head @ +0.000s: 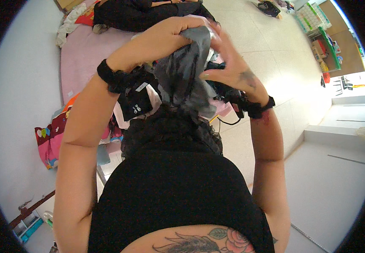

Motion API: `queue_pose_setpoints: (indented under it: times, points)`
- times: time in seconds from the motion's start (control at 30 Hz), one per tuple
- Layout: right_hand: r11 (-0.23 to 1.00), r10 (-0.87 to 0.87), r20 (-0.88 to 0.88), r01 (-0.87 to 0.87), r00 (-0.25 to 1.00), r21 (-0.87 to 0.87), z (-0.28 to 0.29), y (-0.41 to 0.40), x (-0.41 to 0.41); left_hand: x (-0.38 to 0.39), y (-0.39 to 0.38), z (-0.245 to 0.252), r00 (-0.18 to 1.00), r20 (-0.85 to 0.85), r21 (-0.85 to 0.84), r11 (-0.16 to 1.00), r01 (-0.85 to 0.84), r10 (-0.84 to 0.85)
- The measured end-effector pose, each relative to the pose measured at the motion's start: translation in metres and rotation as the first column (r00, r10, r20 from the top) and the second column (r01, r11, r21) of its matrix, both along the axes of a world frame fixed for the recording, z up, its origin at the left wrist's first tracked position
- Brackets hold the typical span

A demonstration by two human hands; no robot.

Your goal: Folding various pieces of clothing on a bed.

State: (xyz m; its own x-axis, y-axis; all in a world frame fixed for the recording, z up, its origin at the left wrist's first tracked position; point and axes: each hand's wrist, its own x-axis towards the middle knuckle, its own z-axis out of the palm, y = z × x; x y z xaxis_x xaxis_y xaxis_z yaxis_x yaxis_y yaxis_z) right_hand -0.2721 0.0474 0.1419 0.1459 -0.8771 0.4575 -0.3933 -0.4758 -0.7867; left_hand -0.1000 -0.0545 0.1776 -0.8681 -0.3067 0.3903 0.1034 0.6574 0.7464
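Note:
My left hand grips the upper end of a dark grey garment. Its cloth hangs in loose folds in front of me. At the right edge of this cloth is my right hand, with thumb and fingers spread wide apart. Its fingertips are blurred beside the left hand, so contact there is unclear. Below my left wrist lies a folded black cloth item with a white label and a small white print. Other dark and white clothes show behind the grey garment, partly hidden by it.
A pink-covered bed runs along the left wall. Another person in black is on its far end. Colourful bedding hangs at the left. Tiled floor extends to the right, towards a green-edged shelf with goods.

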Motion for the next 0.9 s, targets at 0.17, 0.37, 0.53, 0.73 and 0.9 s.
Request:
queue_pose_setpoints:
  times: [0.17, 0.37, 0.53, 0.73, 0.9]
  points:
    - [0.874, 0.014, -0.172, 0.071, 0.985, 0.48, -0.016, -0.01, -0.005, 0.004, -0.012, 0.001, 0.993, -0.002, -0.099, 0.988, -0.115, 0.115]
    - [0.917, -0.164, -0.078, 0.181, 0.983, 0.356, -0.024, -0.021, -0.054, 0.02, -0.019, -0.008, 0.821, 0.546, -0.127, 0.985, -0.114, 0.165]
    - [0.893, -0.345, -0.263, 0.402, 0.901, 0.205, -0.012, -0.028, -0.047, 0.019, -0.014, -0.023, 0.953, 0.274, 0.417, 0.877, -0.238, 0.129]
    - [0.814, -0.53, -0.254, 0.569, 0.809, 0.117, -0.015, -0.028, -0.043, 0.008, -0.022, -0.032, 0.963, 0.255, 0.756, 0.603, -0.256, 0.089]
    - [0.92, -0.309, -0.192, 0.344, 0.932, 0.189, 0.002, -0.007, -0.046, 0.007, -0.028, -0.054, 0.944, 0.213, 0.153, 0.945, -0.289, 0.254]
